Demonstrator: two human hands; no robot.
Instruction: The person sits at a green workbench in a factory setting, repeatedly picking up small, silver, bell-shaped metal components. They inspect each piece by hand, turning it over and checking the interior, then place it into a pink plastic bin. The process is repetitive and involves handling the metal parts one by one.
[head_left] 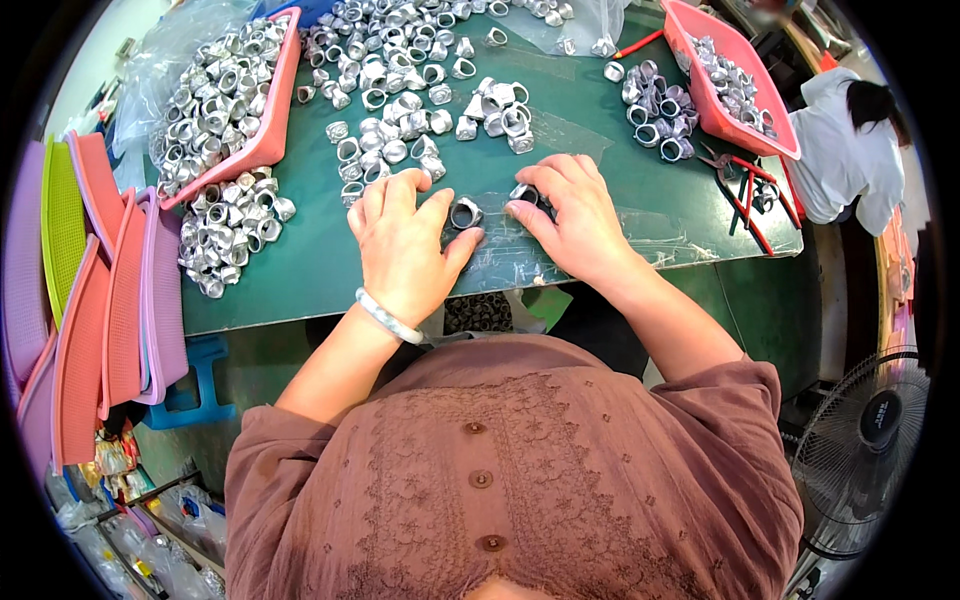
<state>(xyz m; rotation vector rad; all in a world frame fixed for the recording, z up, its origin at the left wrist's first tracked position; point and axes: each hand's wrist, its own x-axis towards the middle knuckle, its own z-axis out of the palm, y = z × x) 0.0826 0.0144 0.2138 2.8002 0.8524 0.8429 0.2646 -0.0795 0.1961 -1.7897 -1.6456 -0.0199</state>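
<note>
Silver ring [466, 213] between hands, table-edge near.

silver metal ring [466, 213] | upright, opening up | on green table [300, 260]

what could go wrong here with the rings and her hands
The ring between the left hand and right hand lies near the table edge and could roll off. The heaped pink tray might spill. A sleeve could scatter the loose pile.
</note>
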